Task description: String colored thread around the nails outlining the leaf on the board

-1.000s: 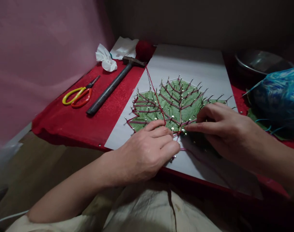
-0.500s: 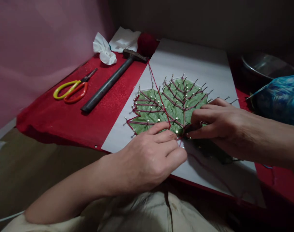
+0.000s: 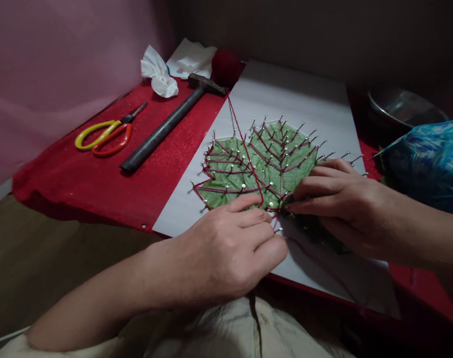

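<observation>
A green leaf (image 3: 271,162) lies on a white board, with several silver nails standing around its edge and along its veins. Dark red yarn runs from nail to nail over it. My left hand (image 3: 231,243) is at the leaf's lower edge, fingers curled, with a strand of red yarn (image 3: 246,148) passing from the back of the board into its fingertips. Over the right part of the leaf is my right hand (image 3: 336,201), its thumb and fingers bent close together by the nails at the leaf's base. What those fingertips hold, if anything, is hidden.
Left of the white board (image 3: 297,89), a hammer (image 3: 164,127) and yellow-and-red-handled scissors (image 3: 109,134) lie on red cloth (image 3: 62,179). Behind are a red yarn ball (image 3: 226,67) and crumpled white tissue (image 3: 158,74). At right are a metal bowl (image 3: 403,104) and a blue bundle (image 3: 427,159).
My right hand has shifted slightly downward, its fingers drawn closer together. My left hand stays nearly in place on the yarn. The view has moved a little.
</observation>
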The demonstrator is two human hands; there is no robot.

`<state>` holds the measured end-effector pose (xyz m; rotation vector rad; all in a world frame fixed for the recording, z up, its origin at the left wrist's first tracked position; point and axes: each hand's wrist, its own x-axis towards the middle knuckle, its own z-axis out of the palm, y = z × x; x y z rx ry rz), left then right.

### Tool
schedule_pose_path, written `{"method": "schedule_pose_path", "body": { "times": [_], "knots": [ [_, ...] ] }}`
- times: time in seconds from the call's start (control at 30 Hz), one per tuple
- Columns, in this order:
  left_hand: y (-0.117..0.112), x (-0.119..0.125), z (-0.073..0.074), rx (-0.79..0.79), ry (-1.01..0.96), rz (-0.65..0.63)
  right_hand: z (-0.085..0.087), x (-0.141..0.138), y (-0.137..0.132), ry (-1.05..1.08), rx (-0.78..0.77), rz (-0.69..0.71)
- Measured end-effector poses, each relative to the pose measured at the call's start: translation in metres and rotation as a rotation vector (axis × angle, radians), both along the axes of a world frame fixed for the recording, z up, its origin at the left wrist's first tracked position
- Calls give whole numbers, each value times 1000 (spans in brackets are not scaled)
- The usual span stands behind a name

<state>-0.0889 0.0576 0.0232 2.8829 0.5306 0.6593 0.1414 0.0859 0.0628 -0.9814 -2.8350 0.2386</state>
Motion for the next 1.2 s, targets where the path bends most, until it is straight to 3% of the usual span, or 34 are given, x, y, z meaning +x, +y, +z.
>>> {"method": "schedule_pose_path", "body": {
  "times": [0.43,0.6,0.8,1.2],
  "knots": [
    [-1,3,-8,47,-85,-8,-1,-2,5,-37,-85,86],
    [-1,3,-10,67,-99,-10,1,0,-2,-38,-75,49],
    [-2,2,-6,81,-51,-16,4,-3,-10,106,-55,-6],
    [-1,3,-8,46,-26,-33,-4,-20,-10,-110,-84,28]
  ]
}}
